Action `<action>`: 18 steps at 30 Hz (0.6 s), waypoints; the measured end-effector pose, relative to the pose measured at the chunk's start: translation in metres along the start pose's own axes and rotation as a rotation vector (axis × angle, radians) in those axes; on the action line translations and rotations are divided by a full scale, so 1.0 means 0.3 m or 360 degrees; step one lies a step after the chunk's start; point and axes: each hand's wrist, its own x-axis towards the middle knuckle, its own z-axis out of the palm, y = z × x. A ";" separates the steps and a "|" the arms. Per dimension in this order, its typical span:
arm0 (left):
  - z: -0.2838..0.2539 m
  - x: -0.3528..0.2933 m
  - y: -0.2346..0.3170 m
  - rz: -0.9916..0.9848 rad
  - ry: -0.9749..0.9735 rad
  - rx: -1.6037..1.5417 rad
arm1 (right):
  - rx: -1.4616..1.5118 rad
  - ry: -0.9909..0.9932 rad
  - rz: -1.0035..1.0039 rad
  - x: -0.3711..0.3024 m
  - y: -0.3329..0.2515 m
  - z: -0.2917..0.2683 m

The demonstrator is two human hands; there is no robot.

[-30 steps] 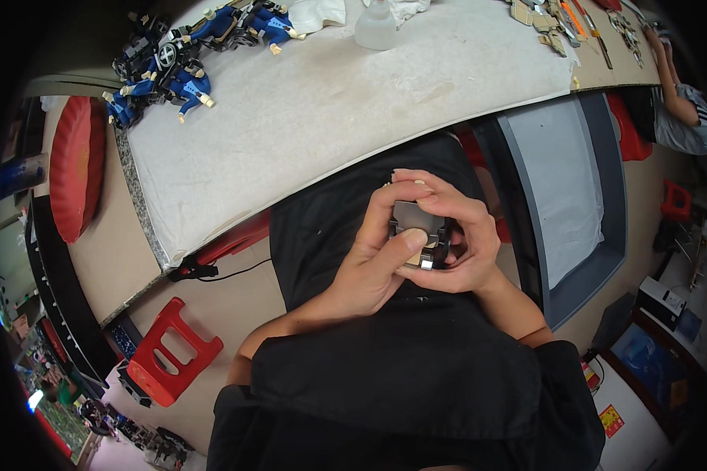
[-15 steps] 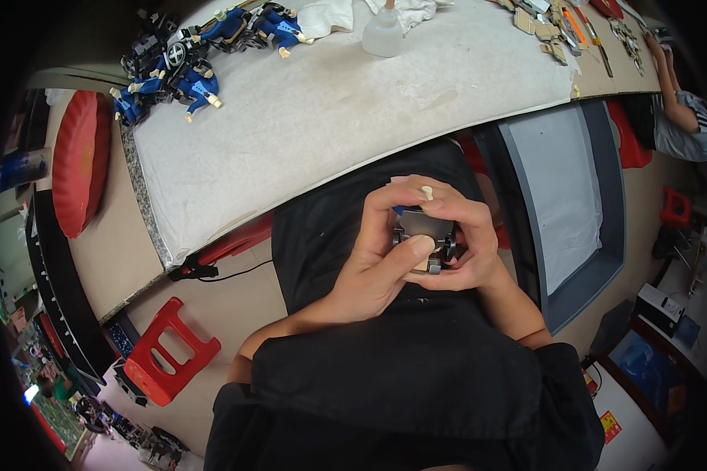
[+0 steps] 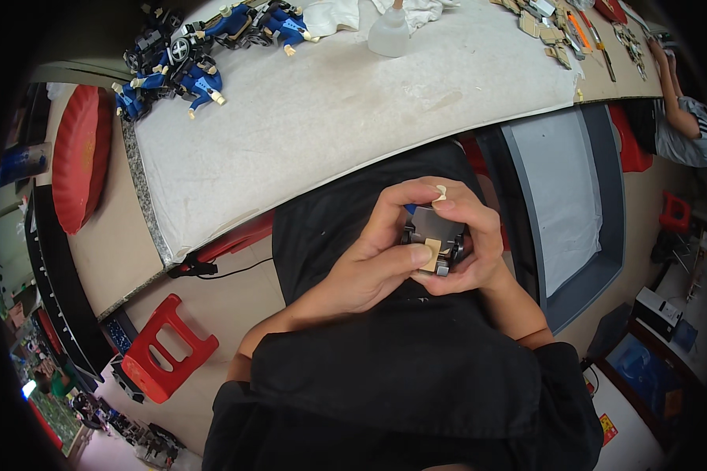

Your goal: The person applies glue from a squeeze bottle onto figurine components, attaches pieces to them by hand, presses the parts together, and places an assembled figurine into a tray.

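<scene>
Over my lap, both hands are closed round a small wheeled toy figure (image 3: 440,225). It has a smooth grey panel facing up, black wheels at its sides and a bit of blue at its far end. My left hand (image 3: 373,263) wraps its left side, and the thumb presses on a tan rectangular piece (image 3: 432,248) below the panel. My right hand (image 3: 483,235) curls round the right side, with fingers under the near end. A cream tip (image 3: 441,191) pokes out between the fingers at the far end. The toy's underside is hidden.
Ahead is a worktable (image 3: 306,118) covered in white. Several blue-suited wheeled toy figures (image 3: 200,86) are heaped at its far left. A translucent squeeze bottle (image 3: 389,35) stands at the back. Tan parts (image 3: 538,27) lie far right. A grey-rimmed tray (image 3: 558,196) sits right of my lap; a red stool (image 3: 169,345) stands left.
Both hands have shifted slightly right with the toy. The left thumb has slid down off the grey panel, and the tan piece now shows beneath it.
</scene>
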 end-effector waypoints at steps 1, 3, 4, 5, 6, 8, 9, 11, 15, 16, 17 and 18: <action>-0.005 -0.001 0.001 -0.0004 0.0002 -0.0002 | -0.0001 0.0002 0.0004 -0.003 -0.002 -0.001; -0.016 -0.002 0.001 0.0056 -0.0069 0.0341 | 0.0024 -0.0032 0.0026 -0.009 -0.007 -0.006; -0.017 -0.003 0.012 0.0053 -0.0068 0.0337 | 0.0022 -0.0031 0.0031 -0.011 -0.006 -0.009; -0.015 -0.006 0.029 -0.0038 -0.0043 0.0380 | 0.0022 -0.0062 0.0030 -0.013 -0.005 -0.012; -0.013 -0.003 0.039 -0.0125 -0.0024 0.0422 | 0.0018 -0.0096 0.0026 -0.011 -0.004 -0.019; -0.016 -0.008 0.035 -0.0195 0.0018 0.0145 | 0.0033 -0.0023 0.0016 -0.014 -0.005 -0.001; -0.012 -0.014 0.033 -0.0252 0.0062 -0.0117 | 0.0062 0.0047 -0.0009 -0.015 -0.011 0.009; -0.009 -0.017 0.027 -0.0160 0.0012 0.0076 | 0.0038 0.0054 -0.0001 -0.018 -0.019 0.015; -0.019 -0.007 0.039 -0.0148 -0.0037 0.0598 | -0.0107 -0.0017 0.0005 -0.016 -0.020 -0.001; -0.022 -0.003 0.047 -0.0149 -0.0034 0.0594 | -0.0106 -0.0019 0.0010 -0.012 -0.024 -0.012; -0.024 0.001 0.056 -0.0133 -0.0078 0.0653 | -0.0070 -0.0131 0.0089 -0.003 -0.031 -0.025; -0.025 0.002 0.061 -0.0119 -0.0123 0.0712 | -0.0035 -0.0243 0.0169 0.000 -0.037 -0.034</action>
